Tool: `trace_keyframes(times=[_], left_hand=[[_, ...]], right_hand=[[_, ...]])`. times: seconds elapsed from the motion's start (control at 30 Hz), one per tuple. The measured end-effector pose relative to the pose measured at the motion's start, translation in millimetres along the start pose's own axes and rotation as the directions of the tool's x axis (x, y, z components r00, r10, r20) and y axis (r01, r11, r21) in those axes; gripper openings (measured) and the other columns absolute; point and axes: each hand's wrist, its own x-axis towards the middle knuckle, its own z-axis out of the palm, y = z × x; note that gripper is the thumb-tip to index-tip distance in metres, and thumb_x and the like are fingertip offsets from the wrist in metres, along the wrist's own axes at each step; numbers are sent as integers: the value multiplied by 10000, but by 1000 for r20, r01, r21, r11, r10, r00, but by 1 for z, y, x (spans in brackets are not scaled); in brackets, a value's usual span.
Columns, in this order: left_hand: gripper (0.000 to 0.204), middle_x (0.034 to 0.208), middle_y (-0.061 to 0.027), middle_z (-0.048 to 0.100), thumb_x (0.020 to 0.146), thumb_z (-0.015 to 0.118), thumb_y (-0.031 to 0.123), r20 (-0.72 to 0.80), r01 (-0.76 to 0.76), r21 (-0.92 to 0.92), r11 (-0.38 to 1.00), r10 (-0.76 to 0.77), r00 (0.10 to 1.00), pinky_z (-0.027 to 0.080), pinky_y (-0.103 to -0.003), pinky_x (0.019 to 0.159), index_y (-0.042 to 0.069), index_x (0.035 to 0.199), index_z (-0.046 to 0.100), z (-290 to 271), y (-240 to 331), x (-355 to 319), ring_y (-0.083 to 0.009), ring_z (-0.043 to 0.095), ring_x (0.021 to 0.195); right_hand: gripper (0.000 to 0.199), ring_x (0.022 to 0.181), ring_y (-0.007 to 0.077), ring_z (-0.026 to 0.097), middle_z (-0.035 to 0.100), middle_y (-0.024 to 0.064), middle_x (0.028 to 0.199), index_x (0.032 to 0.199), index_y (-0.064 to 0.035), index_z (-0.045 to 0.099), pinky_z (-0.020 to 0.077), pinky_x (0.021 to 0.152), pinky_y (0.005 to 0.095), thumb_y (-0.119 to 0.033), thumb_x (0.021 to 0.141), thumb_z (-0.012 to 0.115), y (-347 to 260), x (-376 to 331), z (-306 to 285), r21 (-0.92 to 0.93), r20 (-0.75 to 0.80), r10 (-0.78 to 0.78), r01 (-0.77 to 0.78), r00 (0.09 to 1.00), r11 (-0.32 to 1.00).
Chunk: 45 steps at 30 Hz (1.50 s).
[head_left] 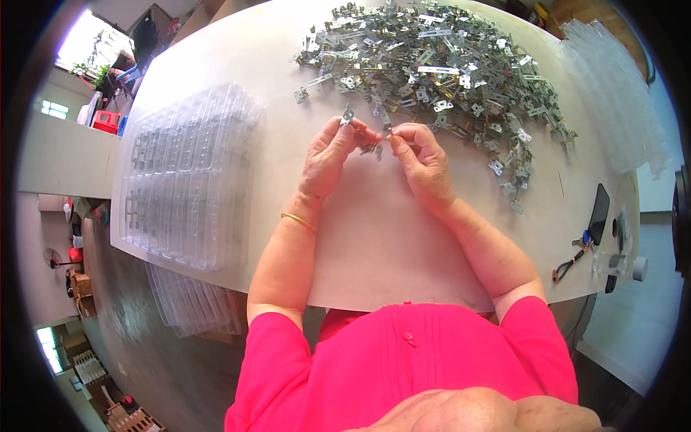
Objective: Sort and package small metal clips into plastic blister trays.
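Right across the counter's (374, 245) near edge come two bare forearms, with a gold bracelet (298, 222) on the left wrist. The left hand (328, 160) is closed, thumb against fingers, on a metal bracket (348, 115) that sticks up past its knuckles; more small metal pieces (371, 150) show just below its fingertips. Beside it, the right hand (426, 169) has thumb and forefinger together, apparently on a slim metal strip (385, 118); just how the pieces meet is too small to tell. For this fine handling, a steady left grip with light right fingertips seems best, keeping the loose bits from slipping and the thin edges from bending.

As for containers, a stack of clear trays (188, 301) sits below the counter's near left corner. By the near right corner lies a clear bottle (612, 264); its contents cannot be made out. Along the left edge, stacked plastic trays (234, 108) hold rows of metal parts (142, 153) in their compartments. Toward the far right corner lie more see-through trays (619, 101), and the heap of loose brackets (432, 65) spreads along the far edge.
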Motion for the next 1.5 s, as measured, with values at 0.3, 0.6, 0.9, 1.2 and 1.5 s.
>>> trace_keyframes(times=[0.3, 0.6, 0.9, 1.2, 1.5], left_hand=[[260, 718, 3, 556, 1041, 503, 268, 28, 133, 220, 967, -143, 989, 415, -218, 526, 42, 1037, 630, 5, 8, -4, -91, 524, 565], [229, 732, 31, 561, 1019, 544, 249, -17, 161, 341, 926, -165, 986, 398, -204, 554, 41, 1019, 639, 8, 13, -5, -45, 486, 629], [138, 759, 24, 569, 997, 587, 146, 73, -65, 597, 799, 26, 997, 417, -217, 561, 14, 989, 626, 9, -3, -6, -59, 492, 639], [137, 734, -2, 569, 984, 603, 135, 169, -181, 704, 687, 86, 982, 437, -227, 576, 0, 966, 623, 14, -2, -7, -60, 516, 649], [248, 650, 0, 535, 1017, 519, 236, 7, 185, 88, 979, -186, 982, 271, -194, 429, 20, 991, 638, 5, 12, -3, -53, 375, 453]], right_hand=[[81, 631, 16, 454, 529, -67, 702, 1027, -68, 647, 374, 544, 202, -133, 984, 627, -19, -3, 0, 32, 120, 118, -123, 986, 992], [97, 633, 24, 461, 538, -55, 707, 1033, -54, 645, 403, 564, 210, -122, 965, 653, -15, -3, 0, -74, 98, 77, -70, 992, 995], [125, 645, 29, 499, 574, -28, 697, 1058, -53, 624, 437, 587, 218, -107, 951, 661, -20, -4, 2, -72, 73, 84, -78, 994, 994], [72, 635, 92, 483, 538, 2, 857, 972, -57, 653, 434, 589, 224, -73, 911, 688, -18, 3, 1, -285, 42, -251, 252, 967, 925], [50, 671, 16, 445, 542, -59, 765, 981, -56, 649, 390, 583, 201, -102, 962, 649, -13, 0, -1, 52, 19, 154, -155, 988, 987]])
